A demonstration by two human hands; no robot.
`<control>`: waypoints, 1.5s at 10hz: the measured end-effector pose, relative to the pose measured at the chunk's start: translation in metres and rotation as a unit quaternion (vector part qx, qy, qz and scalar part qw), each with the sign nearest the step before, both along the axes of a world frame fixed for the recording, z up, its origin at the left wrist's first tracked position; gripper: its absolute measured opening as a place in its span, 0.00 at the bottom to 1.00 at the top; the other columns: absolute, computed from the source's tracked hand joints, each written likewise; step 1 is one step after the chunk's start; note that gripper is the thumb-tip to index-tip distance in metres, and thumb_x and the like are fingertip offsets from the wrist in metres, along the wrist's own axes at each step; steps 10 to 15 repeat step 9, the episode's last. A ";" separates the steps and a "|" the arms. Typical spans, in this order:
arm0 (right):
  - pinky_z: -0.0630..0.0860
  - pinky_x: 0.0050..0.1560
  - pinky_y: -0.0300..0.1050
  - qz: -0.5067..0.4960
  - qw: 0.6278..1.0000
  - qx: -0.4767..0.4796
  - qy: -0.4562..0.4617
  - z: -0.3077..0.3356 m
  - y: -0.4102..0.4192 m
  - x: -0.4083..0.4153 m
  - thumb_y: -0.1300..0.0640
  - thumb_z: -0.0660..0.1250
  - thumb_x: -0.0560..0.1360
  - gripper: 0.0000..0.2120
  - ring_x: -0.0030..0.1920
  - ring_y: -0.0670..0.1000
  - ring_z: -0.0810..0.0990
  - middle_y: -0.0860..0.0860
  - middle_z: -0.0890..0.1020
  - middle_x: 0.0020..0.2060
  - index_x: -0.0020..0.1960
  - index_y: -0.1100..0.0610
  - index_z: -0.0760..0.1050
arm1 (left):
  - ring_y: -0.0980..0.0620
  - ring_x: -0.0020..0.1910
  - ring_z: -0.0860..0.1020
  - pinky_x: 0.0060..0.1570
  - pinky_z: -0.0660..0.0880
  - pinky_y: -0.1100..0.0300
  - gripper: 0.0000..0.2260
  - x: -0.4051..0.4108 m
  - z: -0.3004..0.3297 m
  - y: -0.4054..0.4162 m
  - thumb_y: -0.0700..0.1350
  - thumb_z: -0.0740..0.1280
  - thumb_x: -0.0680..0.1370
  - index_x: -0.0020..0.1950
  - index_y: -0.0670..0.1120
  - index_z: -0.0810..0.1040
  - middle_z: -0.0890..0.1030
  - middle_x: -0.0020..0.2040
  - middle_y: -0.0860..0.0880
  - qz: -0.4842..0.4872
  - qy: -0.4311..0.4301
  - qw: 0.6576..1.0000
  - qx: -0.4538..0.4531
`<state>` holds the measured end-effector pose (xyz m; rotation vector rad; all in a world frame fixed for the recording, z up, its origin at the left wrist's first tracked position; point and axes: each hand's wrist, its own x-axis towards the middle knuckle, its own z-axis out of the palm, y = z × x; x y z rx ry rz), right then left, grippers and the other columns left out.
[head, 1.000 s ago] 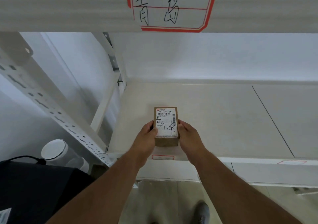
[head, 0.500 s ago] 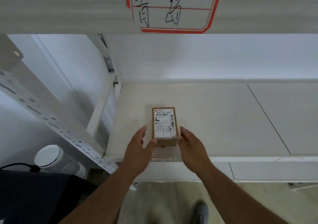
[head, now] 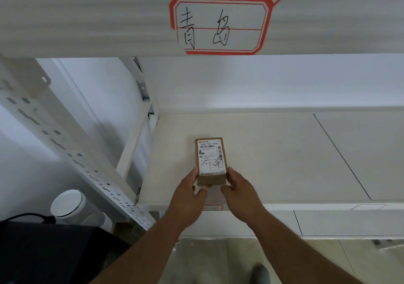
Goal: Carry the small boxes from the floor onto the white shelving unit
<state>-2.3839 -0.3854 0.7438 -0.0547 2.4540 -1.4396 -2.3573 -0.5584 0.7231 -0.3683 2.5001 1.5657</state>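
Brown cardboard box (head: 210, 161) lies flat on shelf (head: 284, 152), front-left. Left hand (head: 187, 193) at 7 o'clock, right hand (head: 238, 191) at 5; fingers loosely spread, tips touching its near corners. One placed; other boxes unseen.

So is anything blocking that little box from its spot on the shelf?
Nothing visible. The small box already lies flat on the white shelf board, with the left hand and right hand at its near corners.
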 end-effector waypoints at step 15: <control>0.70 0.79 0.51 -0.001 0.999 -0.006 -0.040 -0.017 0.000 -0.051 0.54 0.63 0.82 0.32 0.81 0.52 0.72 0.49 0.73 0.82 0.85 0.51 0.64 | 0.47 0.86 0.62 0.82 0.64 0.47 0.36 -0.035 0.012 0.001 0.44 0.66 0.85 0.89 0.54 0.51 0.59 0.88 0.51 0.025 -0.016 1.000 0.004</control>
